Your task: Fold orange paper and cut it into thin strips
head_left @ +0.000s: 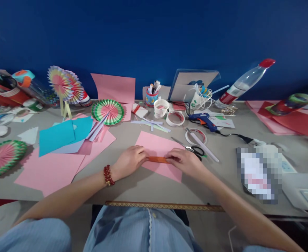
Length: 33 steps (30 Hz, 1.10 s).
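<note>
Nearest of all, a patterned band (164,207) runs along the front edge of the table (143,192), and just past it, here's the action: two hands at one narrow orange strip (157,159). The left hand (130,159), a red bracelet (108,175) at its wrist, has its fingers drawn in narrow on the strip's left end. The right hand (186,161) matches it, thumb and finger pinched together on the right end. So the strip sits squarely between the two sets of fingertips, its middle bare, lying over the pink sheet (157,145); whether it touches the sheet all along, I can't tell.

The step in hand looks like folding or creasing, the strip held level by both ends. The next move, I'd judge, calls for even pressure from both sides and matching edges, lest the crease run crooked.

Just beyond the right hand, scissors (199,151) lie partly by the sheet's edge, with a tape roll (205,137) beside them. Farther out: a blue glue gun (206,122), crossed paper strips (152,123), then a green-rimmed paper fan (107,112) off to the left. At the back, the pen pot (151,98) stands before the blue wall (154,38).
</note>
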Each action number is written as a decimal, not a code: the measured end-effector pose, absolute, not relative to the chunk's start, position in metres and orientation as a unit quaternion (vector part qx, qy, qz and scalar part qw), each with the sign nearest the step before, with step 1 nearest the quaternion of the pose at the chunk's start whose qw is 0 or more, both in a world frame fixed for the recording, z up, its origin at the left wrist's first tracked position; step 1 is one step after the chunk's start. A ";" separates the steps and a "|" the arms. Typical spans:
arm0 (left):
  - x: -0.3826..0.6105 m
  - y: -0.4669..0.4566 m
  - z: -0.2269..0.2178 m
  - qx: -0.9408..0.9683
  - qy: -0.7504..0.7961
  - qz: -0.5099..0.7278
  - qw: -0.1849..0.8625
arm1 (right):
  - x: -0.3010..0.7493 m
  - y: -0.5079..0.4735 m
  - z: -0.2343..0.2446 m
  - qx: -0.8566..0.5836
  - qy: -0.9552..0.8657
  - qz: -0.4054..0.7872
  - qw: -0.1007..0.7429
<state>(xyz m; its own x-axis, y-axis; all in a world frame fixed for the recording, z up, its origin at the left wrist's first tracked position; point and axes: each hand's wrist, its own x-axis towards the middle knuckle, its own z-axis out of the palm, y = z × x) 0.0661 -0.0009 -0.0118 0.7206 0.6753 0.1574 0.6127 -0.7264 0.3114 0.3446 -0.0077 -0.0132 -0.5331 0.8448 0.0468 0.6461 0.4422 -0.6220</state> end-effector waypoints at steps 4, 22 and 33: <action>0.068 0.008 -0.002 0.906 0.365 0.112 0.186 | 0.344 -0.001 -0.008 -0.479 -0.803 0.318 0.157; 0.076 0.019 0.020 0.893 0.389 0.017 0.228 | 0.353 0.020 -0.007 -0.427 -0.816 0.366 0.136; 0.077 0.022 0.020 0.891 0.390 0.005 0.233 | 0.353 0.019 -0.013 -0.427 -0.829 0.328 0.154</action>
